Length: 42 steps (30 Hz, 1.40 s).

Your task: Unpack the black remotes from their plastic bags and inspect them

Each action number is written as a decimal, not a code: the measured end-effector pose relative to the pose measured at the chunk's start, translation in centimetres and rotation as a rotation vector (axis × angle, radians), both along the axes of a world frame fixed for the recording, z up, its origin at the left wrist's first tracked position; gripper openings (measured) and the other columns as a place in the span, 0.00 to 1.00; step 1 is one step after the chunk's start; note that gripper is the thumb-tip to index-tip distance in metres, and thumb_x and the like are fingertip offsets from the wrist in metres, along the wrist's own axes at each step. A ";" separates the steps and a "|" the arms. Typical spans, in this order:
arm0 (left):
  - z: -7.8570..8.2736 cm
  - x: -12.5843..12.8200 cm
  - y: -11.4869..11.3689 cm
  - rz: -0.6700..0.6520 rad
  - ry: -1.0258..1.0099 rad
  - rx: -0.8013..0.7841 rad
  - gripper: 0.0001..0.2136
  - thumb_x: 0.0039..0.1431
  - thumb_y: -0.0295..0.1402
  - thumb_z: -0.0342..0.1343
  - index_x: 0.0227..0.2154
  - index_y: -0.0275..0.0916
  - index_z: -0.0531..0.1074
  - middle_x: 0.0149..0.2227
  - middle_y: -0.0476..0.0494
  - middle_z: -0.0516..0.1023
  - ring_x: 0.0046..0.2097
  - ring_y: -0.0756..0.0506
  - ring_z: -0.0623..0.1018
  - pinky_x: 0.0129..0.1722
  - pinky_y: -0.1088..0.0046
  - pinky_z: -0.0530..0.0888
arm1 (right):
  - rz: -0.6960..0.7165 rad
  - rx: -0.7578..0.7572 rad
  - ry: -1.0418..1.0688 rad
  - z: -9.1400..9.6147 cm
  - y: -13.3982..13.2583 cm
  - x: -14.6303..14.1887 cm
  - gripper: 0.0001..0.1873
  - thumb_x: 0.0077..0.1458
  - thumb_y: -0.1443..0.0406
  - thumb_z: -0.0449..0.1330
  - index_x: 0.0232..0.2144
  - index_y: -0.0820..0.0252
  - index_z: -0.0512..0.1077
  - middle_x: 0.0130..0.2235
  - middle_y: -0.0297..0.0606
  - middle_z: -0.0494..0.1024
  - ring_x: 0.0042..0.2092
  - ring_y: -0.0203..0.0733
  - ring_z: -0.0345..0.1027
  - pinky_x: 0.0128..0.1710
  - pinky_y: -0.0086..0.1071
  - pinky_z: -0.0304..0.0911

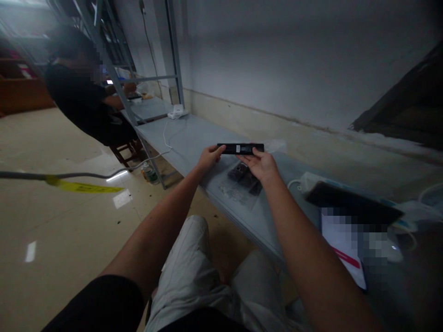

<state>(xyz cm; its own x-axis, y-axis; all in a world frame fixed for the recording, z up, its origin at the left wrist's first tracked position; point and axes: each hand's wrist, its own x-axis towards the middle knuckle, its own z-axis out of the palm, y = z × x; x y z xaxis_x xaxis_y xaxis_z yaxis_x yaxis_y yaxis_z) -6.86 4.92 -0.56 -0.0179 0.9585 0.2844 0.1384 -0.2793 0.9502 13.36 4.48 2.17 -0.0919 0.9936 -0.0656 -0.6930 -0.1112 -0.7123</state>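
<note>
I hold a long, flat black bar-shaped device (240, 148) level above the grey workbench (187, 138), one hand at each end. My left hand (208, 158) pinches its left end. My right hand (260, 164) grips it from below near the right end. Under my hands a clear plastic bag (238, 191) with dark small parts (242, 174) lies on the bench. More clear plastic (276, 145) lies just beyond the bar.
A black flat device (353, 209) and white papers (341, 246) lie at the right, by a white power strip (308, 180) and cables. Another white block (177, 111) sits farther along. A seated person (81, 99) works at the far left. A yellow-tagged cable (79, 184) crosses the floor side.
</note>
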 end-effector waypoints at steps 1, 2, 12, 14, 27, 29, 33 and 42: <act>0.0 0.0 0.0 -0.004 -0.004 -0.004 0.23 0.56 0.55 0.56 0.24 0.38 0.68 0.20 0.51 0.64 0.23 0.53 0.63 0.24 0.74 0.58 | 0.003 0.001 0.000 0.0 0.0 0.0 0.07 0.59 0.74 0.53 0.35 0.60 0.69 0.35 0.40 0.83 0.41 0.45 0.80 0.49 0.52 0.75; 0.0 -0.1 0.1 -0.006 -0.004 -0.008 0.22 0.56 0.55 0.56 0.24 0.38 0.68 0.20 0.51 0.64 0.23 0.53 0.63 0.24 0.74 0.58 | 0.005 0.001 0.000 0.0 0.0 0.0 0.07 0.59 0.74 0.53 0.35 0.60 0.69 0.35 0.40 0.83 0.41 0.45 0.80 0.50 0.52 0.75; 0.1 -0.3 0.6 -0.032 -0.041 -0.073 0.23 0.58 0.53 0.55 0.20 0.38 0.67 0.19 0.49 0.65 0.23 0.52 0.64 0.25 0.73 0.60 | 0.007 0.015 -0.020 -0.1 0.0 -0.2 0.08 0.60 0.74 0.52 0.36 0.59 0.69 0.36 0.39 0.83 0.40 0.45 0.80 0.48 0.52 0.75; 0.2 -0.3 0.6 -0.029 -0.043 -0.099 0.23 0.58 0.52 0.55 0.19 0.38 0.67 0.18 0.49 0.64 0.22 0.52 0.64 0.25 0.73 0.59 | 0.006 0.035 -0.024 -0.3 0.1 -0.1 0.08 0.61 0.73 0.53 0.37 0.59 0.69 0.36 0.38 0.83 0.40 0.44 0.80 0.48 0.53 0.75; 0.7 -0.4 0.1 -0.033 0.005 -0.158 0.23 0.61 0.50 0.53 0.18 0.37 0.66 0.17 0.49 0.64 0.20 0.52 0.61 0.23 0.72 0.57 | 0.000 0.090 -0.042 -0.5 0.1 -0.3 0.07 0.61 0.74 0.53 0.37 0.59 0.68 0.34 0.37 0.82 0.38 0.44 0.80 0.47 0.55 0.75; 0.6 -0.5 0.2 -0.016 -0.008 -0.167 0.22 0.61 0.49 0.53 0.18 0.37 0.67 0.17 0.49 0.64 0.20 0.52 0.61 0.23 0.72 0.57 | -0.006 0.087 -0.048 -0.5 0.1 -0.3 0.07 0.61 0.74 0.53 0.36 0.60 0.68 0.33 0.37 0.82 0.38 0.44 0.80 0.46 0.54 0.75; 0.6 -0.4 0.3 0.022 -0.042 -0.188 0.22 0.62 0.48 0.53 0.20 0.36 0.68 0.18 0.49 0.64 0.20 0.53 0.62 0.23 0.73 0.57 | -0.020 0.067 -0.052 -0.5 0.2 -0.4 0.07 0.62 0.73 0.53 0.35 0.60 0.68 0.33 0.37 0.82 0.38 0.44 0.80 0.45 0.53 0.76; 0.0 -0.2 0.0 0.137 -0.175 -0.085 0.15 0.60 0.46 0.59 0.32 0.39 0.68 0.18 0.55 0.63 0.20 0.54 0.60 0.21 0.77 0.55 | -0.050 0.054 -0.006 -0.5 0.3 -0.5 0.07 0.61 0.74 0.53 0.36 0.59 0.67 0.35 0.38 0.82 0.39 0.45 0.80 0.47 0.56 0.75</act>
<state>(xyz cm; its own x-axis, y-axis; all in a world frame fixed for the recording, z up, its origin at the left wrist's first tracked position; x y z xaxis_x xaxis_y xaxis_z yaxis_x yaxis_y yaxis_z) -7.07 4.92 -0.55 -0.1909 0.9642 0.1838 0.0010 -0.1870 0.9824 12.89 4.78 1.68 -0.0420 0.9990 -0.0126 -0.6922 -0.0382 -0.7207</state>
